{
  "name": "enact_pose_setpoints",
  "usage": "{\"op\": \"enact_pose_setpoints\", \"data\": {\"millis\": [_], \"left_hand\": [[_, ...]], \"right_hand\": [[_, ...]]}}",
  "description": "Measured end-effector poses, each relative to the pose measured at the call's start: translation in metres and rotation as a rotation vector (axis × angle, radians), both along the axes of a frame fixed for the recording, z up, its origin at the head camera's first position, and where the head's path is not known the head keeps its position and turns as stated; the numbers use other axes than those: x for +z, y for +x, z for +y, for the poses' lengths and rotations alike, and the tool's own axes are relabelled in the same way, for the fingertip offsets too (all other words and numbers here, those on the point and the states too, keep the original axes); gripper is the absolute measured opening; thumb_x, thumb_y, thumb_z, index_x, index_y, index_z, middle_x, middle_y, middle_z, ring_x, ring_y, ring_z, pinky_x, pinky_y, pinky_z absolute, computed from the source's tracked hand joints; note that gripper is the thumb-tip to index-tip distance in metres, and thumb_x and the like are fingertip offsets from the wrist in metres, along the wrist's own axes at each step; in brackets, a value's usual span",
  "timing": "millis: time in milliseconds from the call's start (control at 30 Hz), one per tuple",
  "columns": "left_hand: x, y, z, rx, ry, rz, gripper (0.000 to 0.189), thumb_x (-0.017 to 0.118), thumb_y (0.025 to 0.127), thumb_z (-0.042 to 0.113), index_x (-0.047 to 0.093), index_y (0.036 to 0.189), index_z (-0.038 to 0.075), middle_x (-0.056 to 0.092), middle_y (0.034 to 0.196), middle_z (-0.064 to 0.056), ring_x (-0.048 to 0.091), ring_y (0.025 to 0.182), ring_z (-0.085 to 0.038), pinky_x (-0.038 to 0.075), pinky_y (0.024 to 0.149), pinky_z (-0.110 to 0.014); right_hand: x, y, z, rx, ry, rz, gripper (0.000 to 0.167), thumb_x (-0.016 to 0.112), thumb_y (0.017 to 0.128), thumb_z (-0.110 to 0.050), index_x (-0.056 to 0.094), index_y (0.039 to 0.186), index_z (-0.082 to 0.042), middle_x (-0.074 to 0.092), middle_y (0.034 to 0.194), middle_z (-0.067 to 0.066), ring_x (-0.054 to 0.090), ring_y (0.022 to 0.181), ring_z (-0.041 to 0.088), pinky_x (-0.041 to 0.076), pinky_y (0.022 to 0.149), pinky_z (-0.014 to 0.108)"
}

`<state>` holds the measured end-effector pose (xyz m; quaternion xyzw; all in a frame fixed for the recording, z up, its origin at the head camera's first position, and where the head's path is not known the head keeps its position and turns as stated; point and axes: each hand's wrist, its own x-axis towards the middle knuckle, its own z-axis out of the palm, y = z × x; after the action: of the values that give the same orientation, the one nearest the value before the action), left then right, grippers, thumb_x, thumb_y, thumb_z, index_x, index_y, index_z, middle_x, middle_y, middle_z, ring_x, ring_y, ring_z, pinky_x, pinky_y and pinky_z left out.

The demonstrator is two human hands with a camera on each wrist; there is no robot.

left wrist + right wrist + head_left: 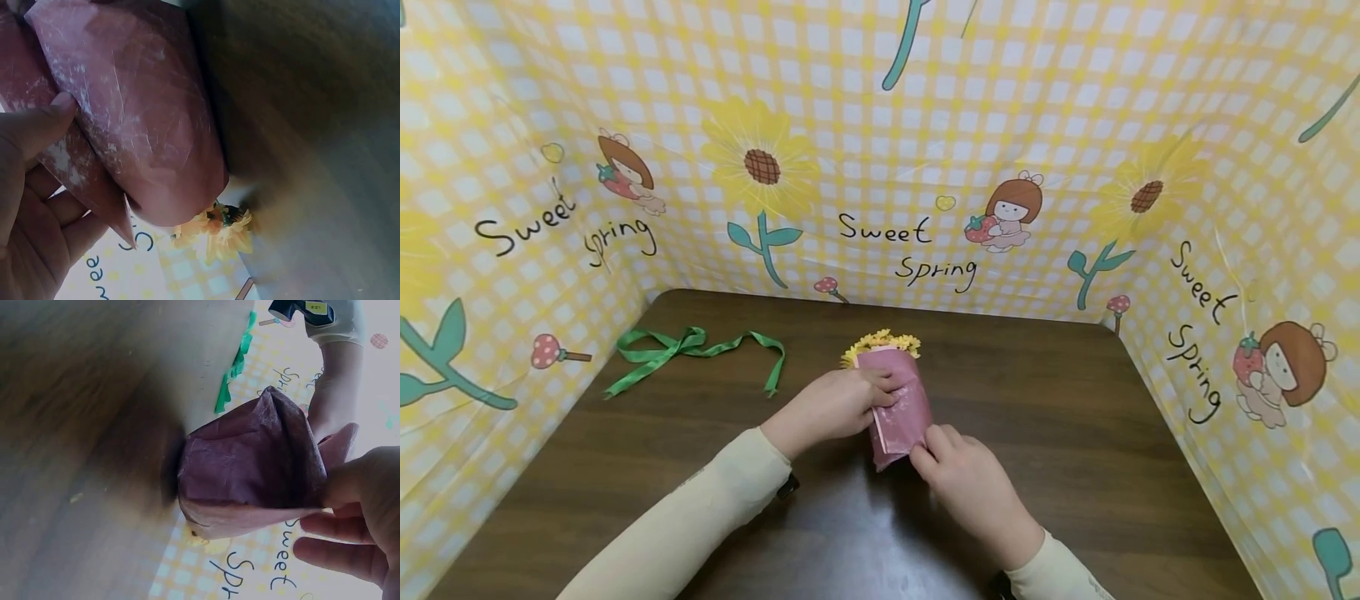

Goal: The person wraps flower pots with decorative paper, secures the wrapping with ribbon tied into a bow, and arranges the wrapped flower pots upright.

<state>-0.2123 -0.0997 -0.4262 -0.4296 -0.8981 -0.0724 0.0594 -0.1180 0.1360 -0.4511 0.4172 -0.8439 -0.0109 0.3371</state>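
Yellow flowers (883,340) peek out of the far end of a pink paper wrap (904,400) rolled into a tube on the table. My left hand (842,404) holds the wrap's left side. In the left wrist view its thumb lies on an overlapping flap (59,147), with the fingers behind it. At the near end, my right hand (966,479) pinches the wrap's lower right edge. The right wrist view looks into the wide mouth of the wrap (244,462); the stems are hidden there. Some yellow petals (219,234) show past the wrap in the left wrist view.
A green ribbon (681,346) with a loop lies loose on the dark wooden table (1045,392), left of the wrap. Checked yellow cloth (880,167) printed with flowers and words encloses the table at the back and both sides.
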Motion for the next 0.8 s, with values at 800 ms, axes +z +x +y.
{"op": "enact_pose_setpoints", "data": {"millis": [800], "left_hand": [[-0.014, 0.003, -0.014, -0.15, 0.017, 0.092, 0.044, 0.068, 0.097, 0.025, 0.064, 0.139, 0.011, 0.05, 0.155, -0.005, 0.046, 0.145, -0.023, 0.041, 0.116, -0.039]], "right_hand": [[0.022, -0.028, 0.002, 0.152, -0.138, -0.333, 0.008, 0.075, 0.087, -0.014, 0.073, 0.092, -0.019, 0.058, 0.093, -0.006, 0.058, 0.082, 0.012, 0.053, 0.072, 0.03]]}}
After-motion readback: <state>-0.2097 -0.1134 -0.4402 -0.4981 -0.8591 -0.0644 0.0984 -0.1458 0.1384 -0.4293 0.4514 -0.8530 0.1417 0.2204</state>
